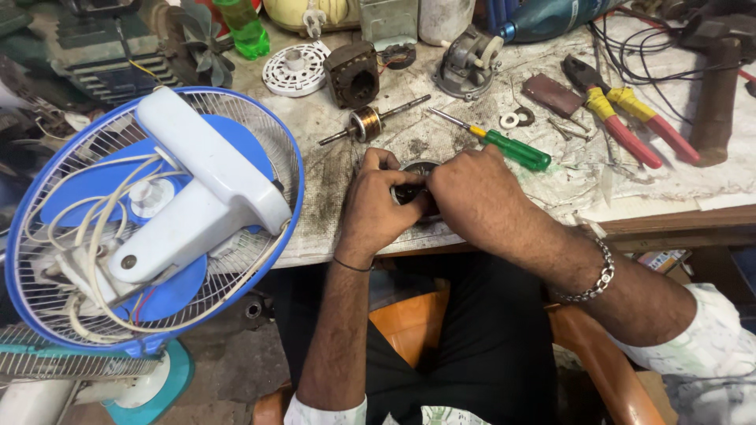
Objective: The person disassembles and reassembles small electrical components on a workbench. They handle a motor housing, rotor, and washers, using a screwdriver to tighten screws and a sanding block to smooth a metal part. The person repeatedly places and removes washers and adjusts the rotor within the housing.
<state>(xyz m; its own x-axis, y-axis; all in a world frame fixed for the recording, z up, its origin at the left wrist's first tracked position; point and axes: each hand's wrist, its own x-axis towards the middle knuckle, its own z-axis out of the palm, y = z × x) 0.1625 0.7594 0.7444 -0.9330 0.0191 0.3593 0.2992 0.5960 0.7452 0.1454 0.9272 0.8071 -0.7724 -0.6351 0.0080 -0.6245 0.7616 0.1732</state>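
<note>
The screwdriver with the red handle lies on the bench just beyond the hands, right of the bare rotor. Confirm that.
Not quite: the screwdriver has a green handle, not red, as the head view shows. It does lie on the bench just beyond both hands, right of the bare rotor.

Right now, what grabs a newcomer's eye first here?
The blue-rimmed fan, lying across the bench's left edge with white wiring looped over its grille. Next, both hands, left hand and right hand, closed around a small dark round part at the bench front. Behind them lie a green-handled screwdriver and red-handled pliers.
</note>
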